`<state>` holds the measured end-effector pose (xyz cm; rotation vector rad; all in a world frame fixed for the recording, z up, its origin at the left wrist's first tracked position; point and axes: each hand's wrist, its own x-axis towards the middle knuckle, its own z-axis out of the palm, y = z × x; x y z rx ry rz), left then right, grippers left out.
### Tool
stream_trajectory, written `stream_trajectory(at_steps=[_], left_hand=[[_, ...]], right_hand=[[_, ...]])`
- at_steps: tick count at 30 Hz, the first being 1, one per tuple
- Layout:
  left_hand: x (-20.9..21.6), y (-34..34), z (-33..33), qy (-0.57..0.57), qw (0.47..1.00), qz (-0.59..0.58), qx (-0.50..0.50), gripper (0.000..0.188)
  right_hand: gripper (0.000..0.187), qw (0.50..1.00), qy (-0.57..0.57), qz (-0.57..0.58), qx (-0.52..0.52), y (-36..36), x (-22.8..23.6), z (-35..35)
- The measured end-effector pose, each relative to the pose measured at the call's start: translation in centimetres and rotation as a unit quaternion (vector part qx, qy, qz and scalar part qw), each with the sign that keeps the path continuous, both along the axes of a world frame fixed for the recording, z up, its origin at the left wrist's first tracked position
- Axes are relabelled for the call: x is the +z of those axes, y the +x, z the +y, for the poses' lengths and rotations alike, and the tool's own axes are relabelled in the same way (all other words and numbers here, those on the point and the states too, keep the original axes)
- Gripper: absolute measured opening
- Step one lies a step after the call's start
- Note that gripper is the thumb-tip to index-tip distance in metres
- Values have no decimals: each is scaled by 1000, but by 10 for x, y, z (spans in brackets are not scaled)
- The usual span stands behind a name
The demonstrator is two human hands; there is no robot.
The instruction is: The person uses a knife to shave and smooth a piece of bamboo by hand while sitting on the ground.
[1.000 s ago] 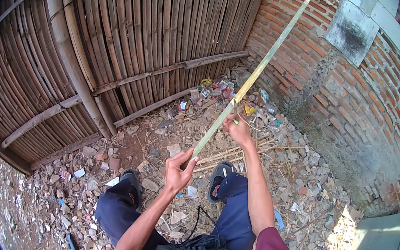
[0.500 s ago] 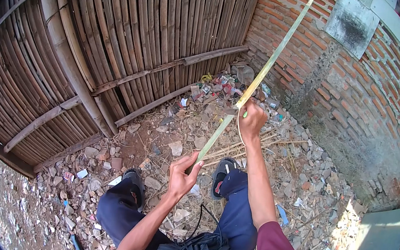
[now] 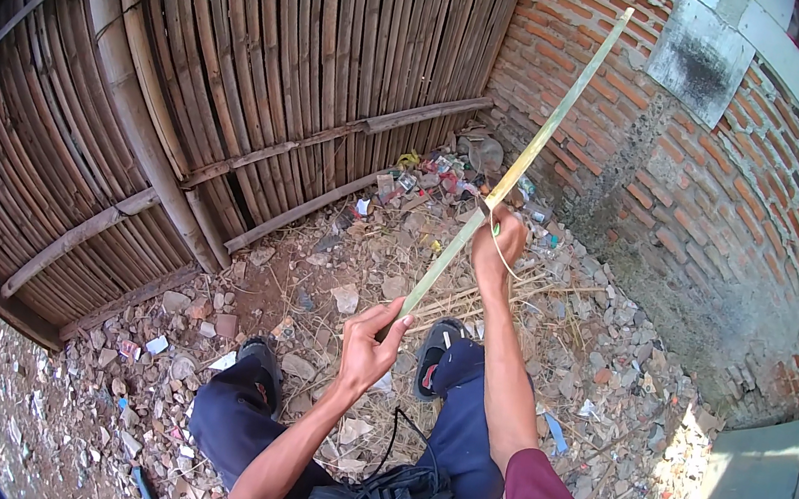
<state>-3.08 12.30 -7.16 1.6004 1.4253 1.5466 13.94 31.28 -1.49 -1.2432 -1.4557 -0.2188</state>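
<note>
A long, narrow bamboo strip (image 3: 558, 119), pale green with a yellowish stretch past its middle, slants up and to the right in front of me. My left hand (image 3: 369, 352) is closed around its near end, thumb along the strip. Further up, my right hand (image 3: 498, 250) is closed on a knife (image 3: 484, 206); only a short dark piece of blade shows against the strip, and the fingers hide most of the rest. A thin, pale shaving (image 3: 512, 270) curls out beside the right hand, with a small bright green bit near the fingers.
Stones and rubble (image 3: 345, 297) cover the ground around my shoes, with dry bamboo slivers (image 3: 453, 302) between. A bamboo slat fence (image 3: 273, 61) stands ahead left, a brick wall (image 3: 710, 190) at the right. Litter (image 3: 445, 170) lies in their corner. A grey panel (image 3: 753, 478) stands lower right.
The blade has shifted slightly up along the strip, with the right hand turned a little. The shaving now loops out to the right of that hand. The left hand keeps its hold.
</note>
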Motion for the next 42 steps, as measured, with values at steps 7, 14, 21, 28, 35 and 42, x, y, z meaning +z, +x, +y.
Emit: stream_trajectory(at_steps=[7, 14, 21, 28, 35, 42], left_hand=[[-12, -16, 5, -15, 1000, -12, 17, 35], [-13, -19, 2, -14, 1000, 1, 15, 34], [-18, -7, -5, -16, 1000, -23, 4, 35], [-7, -10, -7, -8, 1000, -6, -8, 33], [-30, -12, -8, -51, 998, -16, -13, 34], [-26, -26, 4, -12, 1000, -3, -9, 36]], right_hand=[[26, 762, -366, 373, 382, -24, -5, -9], [18, 989, 41, -116, 78, 3, -16, 11], [9, 991, 67, -109, 29, 12, 5, 12], [7, 987, 93, -116, -60, 45, -1, 34], [19, 997, -4, -17, -80, 52, -18, 40], [18, 987, -118, 41, 102, 57, -25, 55]])
